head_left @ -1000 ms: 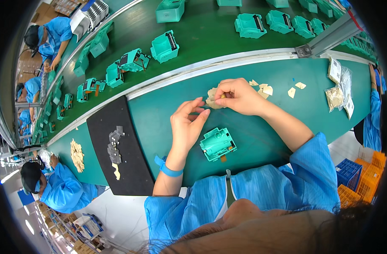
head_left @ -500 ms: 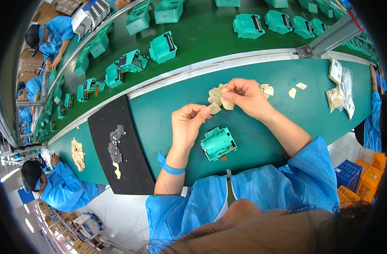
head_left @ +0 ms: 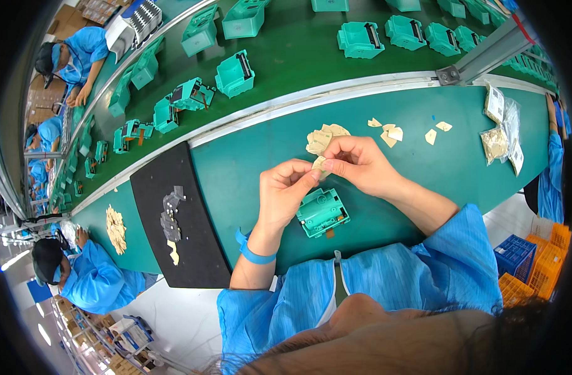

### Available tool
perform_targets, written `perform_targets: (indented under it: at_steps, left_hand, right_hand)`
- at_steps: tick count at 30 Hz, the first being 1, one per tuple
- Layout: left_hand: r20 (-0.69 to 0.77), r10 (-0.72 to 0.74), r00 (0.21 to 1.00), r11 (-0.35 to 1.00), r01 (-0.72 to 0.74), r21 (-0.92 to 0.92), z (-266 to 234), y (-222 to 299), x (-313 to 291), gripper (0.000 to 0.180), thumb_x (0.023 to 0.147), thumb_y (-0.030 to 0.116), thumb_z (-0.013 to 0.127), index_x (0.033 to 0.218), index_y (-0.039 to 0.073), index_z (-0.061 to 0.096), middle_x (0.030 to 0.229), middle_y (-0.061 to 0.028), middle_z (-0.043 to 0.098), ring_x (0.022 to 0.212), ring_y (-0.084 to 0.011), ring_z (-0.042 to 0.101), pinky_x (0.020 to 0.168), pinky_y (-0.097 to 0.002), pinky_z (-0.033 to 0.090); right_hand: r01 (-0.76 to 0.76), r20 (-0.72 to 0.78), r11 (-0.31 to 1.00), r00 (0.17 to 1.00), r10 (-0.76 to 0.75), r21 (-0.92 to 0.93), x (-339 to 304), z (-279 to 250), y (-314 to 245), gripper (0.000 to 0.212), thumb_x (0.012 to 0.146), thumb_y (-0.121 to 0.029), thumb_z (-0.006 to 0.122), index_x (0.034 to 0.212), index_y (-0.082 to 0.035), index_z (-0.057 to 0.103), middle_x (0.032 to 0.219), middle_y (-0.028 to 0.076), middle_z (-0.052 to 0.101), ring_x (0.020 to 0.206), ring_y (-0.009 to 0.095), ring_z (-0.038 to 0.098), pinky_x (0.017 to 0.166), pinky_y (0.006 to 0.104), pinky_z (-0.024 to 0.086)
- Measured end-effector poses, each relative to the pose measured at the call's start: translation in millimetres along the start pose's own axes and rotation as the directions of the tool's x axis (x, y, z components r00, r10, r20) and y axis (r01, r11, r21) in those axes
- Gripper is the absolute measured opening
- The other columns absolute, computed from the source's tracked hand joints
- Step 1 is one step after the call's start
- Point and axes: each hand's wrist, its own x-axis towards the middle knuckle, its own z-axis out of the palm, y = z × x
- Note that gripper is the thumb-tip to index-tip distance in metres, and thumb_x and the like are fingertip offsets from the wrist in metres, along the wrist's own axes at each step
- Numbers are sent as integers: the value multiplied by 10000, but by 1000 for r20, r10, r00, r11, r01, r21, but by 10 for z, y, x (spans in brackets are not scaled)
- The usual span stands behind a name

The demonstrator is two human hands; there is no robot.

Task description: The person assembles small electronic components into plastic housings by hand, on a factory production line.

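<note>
A small beige adhesive pad (head_left: 320, 164) is pinched between the fingertips of my left hand (head_left: 282, 187) and my right hand (head_left: 362, 166). Both hands are closed on it, thumbs against index fingers, above the far edge of a green plastic housing (head_left: 324, 217). The housing lies open side up on the bench, its upper left part covered by my left hand. Just beyond my fingers is a heap of similar beige pads (head_left: 320, 139). Several loose pads (head_left: 390, 134) lie to the right of it.
Beyond a metal rail, a green conveyor (head_left: 286, 62) carries several green housings (head_left: 235, 74). On the left lies a black mat (head_left: 201, 231) with small dark parts (head_left: 170, 219). Plastic bags (head_left: 498, 134) sit at the right. A co-worker (head_left: 92, 275) sits at the far left.
My hands have come together and down toward me, away from the heap, and now meet on one pad. The housings on the conveyor have shifted slightly left.
</note>
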Motion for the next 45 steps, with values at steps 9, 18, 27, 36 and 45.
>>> perform_targets:
  at_steps: [9, 18, 27, 36, 45]
  left_hand:
    - [14, 129, 992, 949, -128, 287, 84, -48, -31, 64, 833, -21, 615, 890, -26, 643, 836, -81, 674, 742, -143, 656, 659, -239, 529]
    - [223, 209, 952, 561, -303, 770, 193, 137, -64, 85, 762, -62, 616, 826, -14, 643, 782, -128, 630, 672, -251, 625, 609, -298, 492]
    - [-2, 95, 996, 993, -94, 69, 147, -37, -39, 135, 823, -53, 636, 948, -6, 654, 813, -63, 629, 714, -116, 599, 625, -221, 483]
    - [0, 64, 998, 997, -64, -43, 295, -92, -48, 126, 864, -23, 602, 988, -33, 623, 890, -134, 671, 806, -186, 667, 688, -268, 541]
    - [-80, 68, 994, 968, -86, -237, 282, -134, -33, 112, 837, -43, 619, 931, 6, 654, 1020, -113, 635, 885, -194, 643, 694, -276, 553]
  right_hand:
    - [515, 353, 72, 676, -647, -854, -45, -3, -205, 219, 574, -117, 621, 774, -30, 620, 736, 25, 533, 664, 167, 542, 503, 265, 440]
    - [567, 435, 153, 755, -491, -810, -119, -92, -82, 91, 595, -43, 624, 669, -27, 574, 738, 53, 536, 643, 164, 532, 516, 257, 434]
    - [-93, -176, 280, 942, -286, -956, -265, -951, -6, 87, 702, 11, 545, 781, -17, 572, 701, 101, 558, 685, 237, 588, 562, 312, 463]
    - [160, -80, 900, 975, -209, -405, -224, -194, -249, 107, 739, -54, 667, 820, -38, 598, 719, 60, 539, 561, 141, 523, 487, 264, 409]
    - [398, -10, 468, 754, -657, -789, -196, -27, -134, 168, 686, -63, 705, 808, -57, 591, 752, 40, 564, 568, 197, 579, 459, 305, 451]
